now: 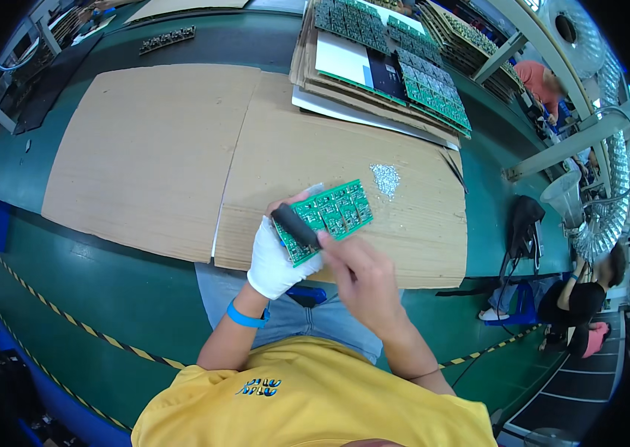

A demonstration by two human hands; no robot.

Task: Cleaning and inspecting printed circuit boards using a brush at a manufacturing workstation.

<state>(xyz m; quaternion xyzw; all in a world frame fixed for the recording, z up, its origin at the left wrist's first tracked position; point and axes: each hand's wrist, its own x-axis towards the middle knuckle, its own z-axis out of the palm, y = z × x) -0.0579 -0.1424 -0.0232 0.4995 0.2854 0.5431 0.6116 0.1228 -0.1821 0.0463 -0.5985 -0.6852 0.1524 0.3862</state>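
A green circuit board (347,211), crowded with small parts, is held tilted over the front of the cardboard. My left hand (273,261), in a white glove and with a blue band at the wrist, is closed around its left end from below. Bare, my right hand (363,279) grips a thick black bar-shaped tool (296,226) by its right end. The tool lies across the left part of the board; its underside is hidden, so I cannot tell its exact kind. On the cardboard just right of the board is a heap of tiny silvery pieces (385,180).
Flat cardboard (158,149) covers the table (255,45). Circuit boards (434,89) are stacked between cardboard sheets at the back right. Dark tweezers (454,171) lie at the cardboard's right edge. One populated board strip (167,40) rests at the far left. Other people are at the right.
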